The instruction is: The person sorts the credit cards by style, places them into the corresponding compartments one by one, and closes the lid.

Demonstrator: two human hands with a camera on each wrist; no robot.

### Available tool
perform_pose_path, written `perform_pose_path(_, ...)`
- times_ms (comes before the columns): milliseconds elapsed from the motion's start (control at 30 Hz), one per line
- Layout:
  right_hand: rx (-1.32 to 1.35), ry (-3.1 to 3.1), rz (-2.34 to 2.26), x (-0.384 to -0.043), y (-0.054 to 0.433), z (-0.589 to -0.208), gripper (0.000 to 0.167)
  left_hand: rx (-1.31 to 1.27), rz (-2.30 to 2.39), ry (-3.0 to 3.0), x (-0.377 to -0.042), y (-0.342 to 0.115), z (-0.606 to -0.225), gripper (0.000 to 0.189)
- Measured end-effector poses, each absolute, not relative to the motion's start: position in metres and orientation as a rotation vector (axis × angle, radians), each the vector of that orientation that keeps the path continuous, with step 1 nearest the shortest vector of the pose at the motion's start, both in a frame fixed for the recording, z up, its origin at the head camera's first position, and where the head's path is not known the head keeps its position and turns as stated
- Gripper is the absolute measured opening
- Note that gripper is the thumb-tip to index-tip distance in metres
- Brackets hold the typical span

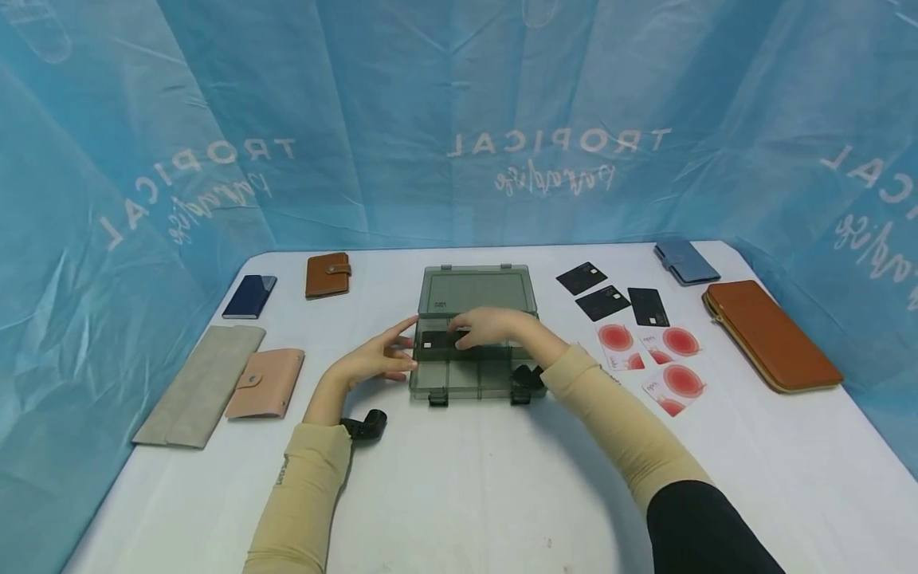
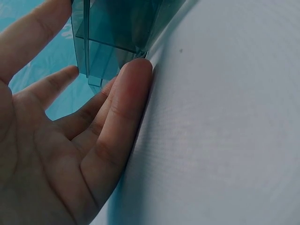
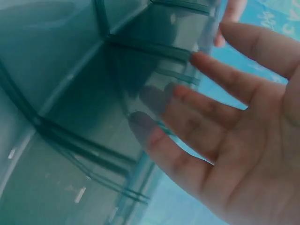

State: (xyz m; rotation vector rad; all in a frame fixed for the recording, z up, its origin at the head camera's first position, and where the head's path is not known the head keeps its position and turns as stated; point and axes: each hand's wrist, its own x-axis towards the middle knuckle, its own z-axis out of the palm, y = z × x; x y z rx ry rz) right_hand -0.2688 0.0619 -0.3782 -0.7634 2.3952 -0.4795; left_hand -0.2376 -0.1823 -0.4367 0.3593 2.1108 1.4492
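A translucent grey-green divided box (image 1: 462, 383) stands on the table with its lid (image 1: 476, 291) tipped back. In its upper left part is a black card (image 1: 439, 340). My right hand (image 1: 491, 325) reaches over the box, fingertips at the card's right end. In the right wrist view its fingers (image 3: 187, 154) are spread and fairly straight, some tips seen through the clear plastic; no card shows between them. My left hand (image 1: 369, 360) is at the box's left side, fingers extended. The left wrist view shows its fingertips (image 2: 136, 75) against or very near the box wall.
Right of the box lie several black cards (image 1: 602, 303) and red-and-white cards (image 1: 683, 381), a blue wallet (image 1: 688, 263) and a brown zip wallet (image 1: 774, 335). Leftward are a brown wallet (image 1: 327, 276), a navy holder (image 1: 249, 297), a grey wallet (image 1: 197, 387) and a pink wallet (image 1: 265, 383).
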Motion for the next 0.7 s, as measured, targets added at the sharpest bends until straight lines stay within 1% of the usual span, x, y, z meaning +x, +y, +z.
perform_pose_path(167,-0.784,2.366,-0.783,-0.271,0.089,-0.369,0.043,0.366,1.450,2.120,-0.237,-0.184,-0.437,0.086)
perform_pose_path(300,-0.733,2.399,-1.032,-0.275,0.123,-0.365,0.039,0.370,1.456,2.131,-0.235,-0.184,-0.437,0.086)
perform_pose_path(367,-0.660,2.429,-1.113,-0.274,0.142,-0.361,0.037,0.376,1.459,2.131,-0.234,-0.184,-0.437,0.086)
perform_pose_path(533,-0.426,2.551,-1.185,-0.280,0.188,-0.369,0.037,0.386,1.464,2.126,-0.234,-0.184,-0.437,0.086)
perform_pose_path(700,-0.217,2.649,-1.161,-0.290,0.222,-0.391,0.037,0.387,1.463,2.123,-0.234,-0.184,-0.438,0.087)
